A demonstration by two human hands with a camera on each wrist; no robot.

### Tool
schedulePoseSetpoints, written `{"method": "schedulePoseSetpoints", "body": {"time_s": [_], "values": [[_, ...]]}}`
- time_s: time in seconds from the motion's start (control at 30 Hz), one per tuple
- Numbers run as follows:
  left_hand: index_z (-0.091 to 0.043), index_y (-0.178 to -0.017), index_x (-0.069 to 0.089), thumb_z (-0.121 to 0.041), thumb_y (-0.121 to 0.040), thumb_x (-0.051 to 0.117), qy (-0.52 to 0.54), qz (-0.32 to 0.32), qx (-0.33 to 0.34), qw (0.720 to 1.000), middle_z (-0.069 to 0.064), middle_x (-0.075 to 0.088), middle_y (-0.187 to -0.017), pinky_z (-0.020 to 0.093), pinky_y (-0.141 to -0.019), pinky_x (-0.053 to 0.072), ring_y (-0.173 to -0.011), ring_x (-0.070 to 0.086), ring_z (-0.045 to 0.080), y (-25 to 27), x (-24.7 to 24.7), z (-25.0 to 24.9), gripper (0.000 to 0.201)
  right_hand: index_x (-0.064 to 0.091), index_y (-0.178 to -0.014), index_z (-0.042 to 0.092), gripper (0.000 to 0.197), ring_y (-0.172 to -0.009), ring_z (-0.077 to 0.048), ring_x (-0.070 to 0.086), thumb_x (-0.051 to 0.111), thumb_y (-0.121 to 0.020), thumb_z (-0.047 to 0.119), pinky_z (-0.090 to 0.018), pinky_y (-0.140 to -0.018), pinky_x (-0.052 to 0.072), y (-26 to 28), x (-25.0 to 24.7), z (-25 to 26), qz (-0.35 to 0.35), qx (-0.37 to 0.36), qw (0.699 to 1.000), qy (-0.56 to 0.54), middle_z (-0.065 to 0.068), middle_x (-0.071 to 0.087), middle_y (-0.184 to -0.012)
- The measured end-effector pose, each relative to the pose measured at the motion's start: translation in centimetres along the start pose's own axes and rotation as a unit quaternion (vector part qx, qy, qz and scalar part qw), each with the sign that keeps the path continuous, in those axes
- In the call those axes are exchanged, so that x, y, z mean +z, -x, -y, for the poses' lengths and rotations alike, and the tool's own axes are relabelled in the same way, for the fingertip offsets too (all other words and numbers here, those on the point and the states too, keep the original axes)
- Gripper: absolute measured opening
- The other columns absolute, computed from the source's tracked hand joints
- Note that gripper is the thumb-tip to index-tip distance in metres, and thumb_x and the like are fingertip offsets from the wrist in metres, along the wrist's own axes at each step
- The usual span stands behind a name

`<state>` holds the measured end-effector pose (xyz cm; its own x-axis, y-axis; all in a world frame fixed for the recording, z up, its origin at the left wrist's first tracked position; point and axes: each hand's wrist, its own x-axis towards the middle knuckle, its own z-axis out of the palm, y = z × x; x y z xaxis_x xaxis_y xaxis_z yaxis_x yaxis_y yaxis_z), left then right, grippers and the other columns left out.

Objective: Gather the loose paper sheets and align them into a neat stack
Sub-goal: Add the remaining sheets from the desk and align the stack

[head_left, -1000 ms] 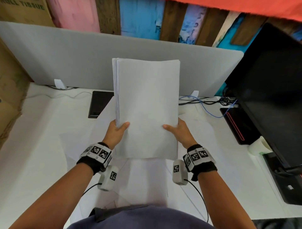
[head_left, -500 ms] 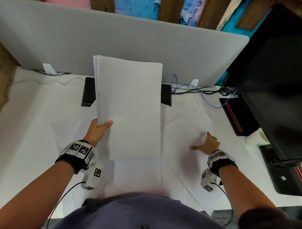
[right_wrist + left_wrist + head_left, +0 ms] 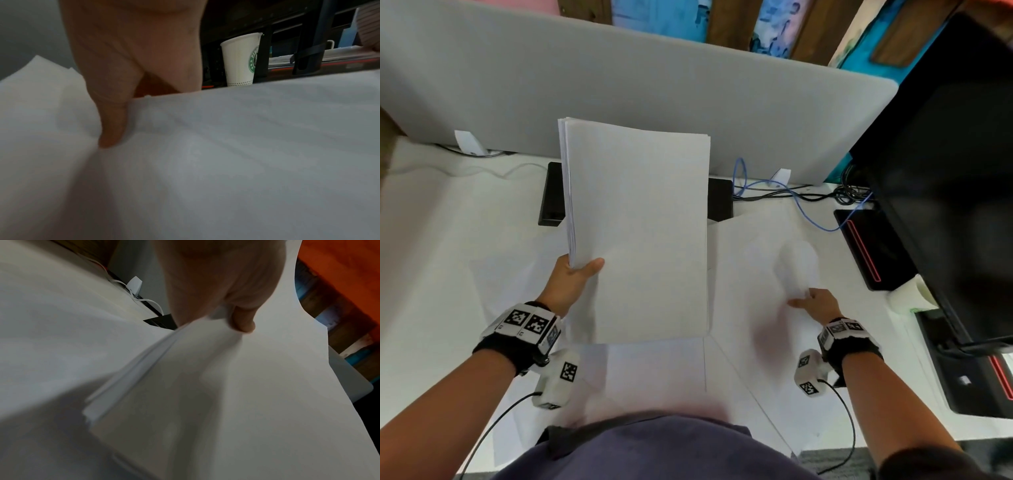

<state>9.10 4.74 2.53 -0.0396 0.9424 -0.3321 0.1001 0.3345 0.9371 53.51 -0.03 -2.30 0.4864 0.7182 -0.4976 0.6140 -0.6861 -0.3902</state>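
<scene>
My left hand [image 3: 575,277] holds a thick stack of white paper [image 3: 637,233] upright above the desk, thumb on its front face near the lower left edge. The left wrist view shows that thumb [image 3: 243,321] pressed on the stack [image 3: 226,386], with the fingers hidden behind it. My right hand [image 3: 810,301] is down at the right and pinches a loose sheet [image 3: 756,246], which bulges up off the desk. In the right wrist view the thumb [image 3: 113,126] lies on top of this sheet [image 3: 226,146] and the fingers go under its edge. More loose sheets [image 3: 654,370] lie below the stack.
A grey divider [image 3: 619,85] closes the back of the white desk [image 3: 431,240]. A black monitor [image 3: 945,171] stands at the right, with a paper cup [image 3: 907,294] and a black box [image 3: 869,246] beside it. Cables [image 3: 791,195] and a black device [image 3: 551,195] lie behind the papers.
My right hand let go of the stack, moved right and down to the loose sheet, and now pinches and lifts its edge. The left hand alone keeps the stack up.
</scene>
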Motion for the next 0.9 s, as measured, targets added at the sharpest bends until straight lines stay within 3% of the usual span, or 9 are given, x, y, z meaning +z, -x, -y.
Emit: {"method": "schedulePoseSetpoints", "body": {"time_s": [0.07, 0.17, 0.23, 0.4, 0.5, 0.63, 0.7, 0.8, 0.9], "values": [[-0.01, -0.101, 0.058, -0.01, -0.09, 0.057, 0.001, -0.003, -0.004, 1.0, 0.01, 0.06, -0.089, 0.04, -0.087, 0.044, -0.089, 0.056, 0.027, -0.1, 0.0, 0.1, 0.011, 0.057, -0.073, 0.005, 0.027, -0.084, -0.028, 0.052, 0.071, -0.081, 0.026, -0.031, -0.067, 0.04, 0.0, -0.4, 0.3, -0.042, 0.02, 0.999, -0.025, -0.009, 0.056, -0.073], [-0.015, -0.095, 0.06, -0.009, -0.09, 0.056, 0.004, -0.001, 0.001, 1.0, 0.005, 0.061, -0.087, 0.035, -0.082, 0.045, -0.083, 0.058, 0.022, -0.1, -0.2, 0.0, 0.008, 0.056, -0.117, 0.001, 0.051, -0.113, -0.035, 0.048, 0.064, -0.084, 0.039, -0.04, -0.094, 0.037, 0.2, -0.1, 0.7, -0.055, 0.075, 0.993, 0.068, -0.02, 0.058, -0.116], [-0.02, -0.09, 0.06, -0.008, -0.09, 0.056, 0.008, 0.001, 0.007, 1.0, 0.004, 0.061, -0.086, 0.03, -0.077, 0.046, -0.081, 0.058, 0.017, -0.2, -0.3, 0.1, 0.012, 0.052, -0.123, 0.001, 0.055, -0.118, -0.036, 0.041, 0.062, -0.085, 0.04, -0.04, -0.096, 0.034, 0.6, 0.7, 1.3, -0.059, 0.081, 0.992, 0.083, -0.022, 0.052, -0.124], [-0.009, -0.103, 0.058, -0.007, -0.091, 0.055, 0.01, -0.004, 0.009, 1.0, 0.003, 0.062, -0.087, 0.026, -0.072, 0.046, -0.081, 0.058, 0.016, -0.1, -0.4, 0.6, 0.013, 0.058, -0.111, -0.005, 0.039, -0.107, -0.038, 0.055, 0.066, -0.083, 0.022, -0.035, -0.082, 0.043, 1.3, 2.9, 2.7, -0.079, 0.025, 0.997, -0.011, -0.023, 0.062, -0.113], [-0.007, -0.104, 0.058, -0.008, -0.091, 0.055, 0.008, -0.004, 0.007, 1.0, 0.005, 0.061, -0.087, 0.028, -0.075, 0.046, -0.083, 0.057, 0.018, -0.1, -0.9, 0.8, 0.014, 0.057, -0.112, -0.006, 0.039, -0.107, -0.038, 0.056, 0.066, -0.084, 0.019, -0.034, -0.081, 0.043, 1.6, 3.2, 2.9, -0.083, 0.016, 0.996, -0.026, -0.022, 0.061, -0.114], [-0.015, -0.092, 0.061, -0.01, -0.09, 0.056, 0.004, -0.011, 0.003, 1.0, 0.009, 0.061, -0.089, 0.031, -0.078, 0.045, -0.084, 0.057, 0.022, -0.1, -1.7, 1.0, 0.007, 0.061, -0.11, -0.008, 0.04, -0.094, -0.031, 0.058, 0.074, -0.076, 0.008, -0.033, -0.08, 0.042, 1.1, 2.0, 2.6, 0.02, -0.001, 0.994, -0.108, -0.021, 0.063, -0.106], [-0.011, -0.097, 0.06, -0.01, -0.09, 0.056, 0.001, -0.014, 0.001, 1.0, 0.012, 0.061, -0.095, 0.036, -0.085, 0.044, -0.09, 0.057, 0.026, -0.1, -2.1, 1.2, 0.008, 0.063, -0.106, -0.009, 0.034, -0.087, -0.028, 0.058, 0.072, -0.077, 0.005, -0.033, -0.078, 0.043, 1.4, 1.1, 2.7, 0.058, -0.017, 0.991, -0.121, -0.017, 0.063, -0.096], [-0.007, -0.102, 0.058, -0.01, -0.09, 0.056, 0.001, -0.022, -0.002, 1.0, 0.01, 0.061, -0.09, 0.037, -0.086, 0.042, -0.089, 0.056, 0.027, -0.1, -2.5, 1.5, 0.013, 0.062, -0.099, -0.003, 0.021, -0.084, -0.026, 0.056, 0.067, -0.082, 0.008, -0.032, -0.072, 0.042, 2.2, -0.9, 4.0, -0.027, -0.086, 0.99, -0.107, -0.014, 0.059, -0.09], [-0.006, -0.103, 0.057, -0.009, -0.09, 0.056, -0.002, -0.03, -0.008, 1.0, 0.008, 0.061, -0.089, 0.037, -0.086, 0.041, -0.088, 0.056, 0.026, -0.1, -2.7, 1.7, 0.013, 0.06, -0.105, 0.0, 0.022, -0.082, -0.024, 0.057, 0.064, -0.085, 0.008, -0.03, -0.068, 0.045, 3.6, -4.1, 5.8, -0.121, -0.157, 0.971, -0.133, -0.013, 0.06, -0.09]]}}
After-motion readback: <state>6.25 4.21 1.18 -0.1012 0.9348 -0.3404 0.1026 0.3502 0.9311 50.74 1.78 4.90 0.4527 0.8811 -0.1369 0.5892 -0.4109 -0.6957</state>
